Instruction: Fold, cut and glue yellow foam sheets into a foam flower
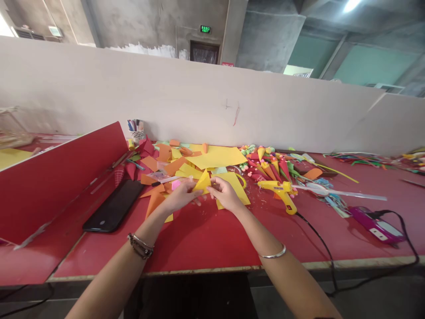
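Both my hands meet over the red table (pixel 206 239), pinching a small folded piece of yellow paper (pixel 203 180). My left hand (pixel 182 195) holds its left side with fingers closed on it. My right hand (pixel 223 191) grips its right edge with thumb and fingers. Under and behind the hands lie loose yellow sheets (pixel 217 156) and orange paper scraps (pixel 156 195). A yellow glue gun (pixel 281 191) rests on the table just right of my right hand, its black cord running off the front edge.
A black phone (pixel 114 207) lies at the left beside a red divider board (pixel 56 177). A cup of pens (pixel 135 128) stands by the back wall. Finished paper cones (pixel 270 166), a long clear glue stick (pixel 345 193) and a purple device (pixel 376 223) lie at the right.
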{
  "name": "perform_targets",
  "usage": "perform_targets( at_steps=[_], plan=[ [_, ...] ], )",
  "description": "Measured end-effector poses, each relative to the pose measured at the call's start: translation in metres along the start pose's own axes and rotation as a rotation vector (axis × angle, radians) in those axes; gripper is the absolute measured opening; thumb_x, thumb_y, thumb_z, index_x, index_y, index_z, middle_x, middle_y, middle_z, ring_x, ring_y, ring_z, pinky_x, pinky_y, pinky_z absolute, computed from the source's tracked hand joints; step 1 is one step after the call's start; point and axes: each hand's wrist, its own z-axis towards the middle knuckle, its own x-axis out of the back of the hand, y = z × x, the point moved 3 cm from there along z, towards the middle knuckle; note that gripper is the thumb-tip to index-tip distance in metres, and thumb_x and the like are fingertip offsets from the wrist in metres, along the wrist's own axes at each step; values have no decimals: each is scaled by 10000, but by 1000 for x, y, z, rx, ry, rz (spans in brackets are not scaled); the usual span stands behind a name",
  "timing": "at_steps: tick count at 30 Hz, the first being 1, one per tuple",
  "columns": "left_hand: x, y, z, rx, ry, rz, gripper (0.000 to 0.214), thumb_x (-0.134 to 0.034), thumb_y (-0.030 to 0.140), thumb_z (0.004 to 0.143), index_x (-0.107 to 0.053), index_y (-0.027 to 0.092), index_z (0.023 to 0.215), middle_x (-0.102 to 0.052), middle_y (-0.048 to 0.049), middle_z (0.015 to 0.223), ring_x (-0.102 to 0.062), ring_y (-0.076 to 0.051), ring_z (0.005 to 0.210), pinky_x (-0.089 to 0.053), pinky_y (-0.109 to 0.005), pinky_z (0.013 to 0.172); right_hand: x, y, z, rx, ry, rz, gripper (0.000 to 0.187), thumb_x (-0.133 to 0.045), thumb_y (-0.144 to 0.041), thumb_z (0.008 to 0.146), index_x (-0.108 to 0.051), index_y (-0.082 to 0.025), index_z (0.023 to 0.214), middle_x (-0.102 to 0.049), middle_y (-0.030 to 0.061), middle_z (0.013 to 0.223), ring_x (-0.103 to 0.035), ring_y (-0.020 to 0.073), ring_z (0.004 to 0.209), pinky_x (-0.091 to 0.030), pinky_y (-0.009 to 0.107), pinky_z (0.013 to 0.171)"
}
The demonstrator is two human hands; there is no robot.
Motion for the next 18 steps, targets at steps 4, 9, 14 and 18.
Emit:
perform_targets(
  at_steps=[4, 9, 14, 18],
  plan=[
    [-2, -6, 4, -8, -10, -22, 345, -552, 456, 700, -589, 131, 809, -625, -34, 758, -579, -100, 524, -476, -226, 545, 1, -2, 1, 27, 4, 11, 136, -536, -310, 744, -477, -190, 770, -493, -40, 643, -440, 63, 484, -364, 202, 482],
    [-3, -6, 9, -172, 60, 76, 366, -464, 474, 762, -565, 122, 757, -592, -5, 646, -534, -82, 441, -433, -195, 461, 0, -3, 1, 30, -72, 16, 155, -488, -337, 779, -482, -182, 773, -508, -30, 652, -438, 64, 488, -370, 214, 506],
    [-6, -6, 10, -218, 103, 118, 347, -423, 439, 798, -533, 131, 680, -570, 12, 575, -513, -77, 409, -407, -184, 427, 0, -2, 1, 14, 3, 11, 166, -495, -334, 774, -444, -203, 861, -500, -46, 662, -408, 59, 471, -352, 209, 486],
    [-10, -6, 8, -239, 84, 82, 327, -400, 419, 811, -534, 139, 710, -573, 6, 600, -517, -86, 412, -404, -198, 420, 0, -1, 1, -10, 47, 38, 264, -503, -350, 771, -436, -211, 985, -517, -50, 612, -416, 65, 442, -348, 206, 452]
  ],
)
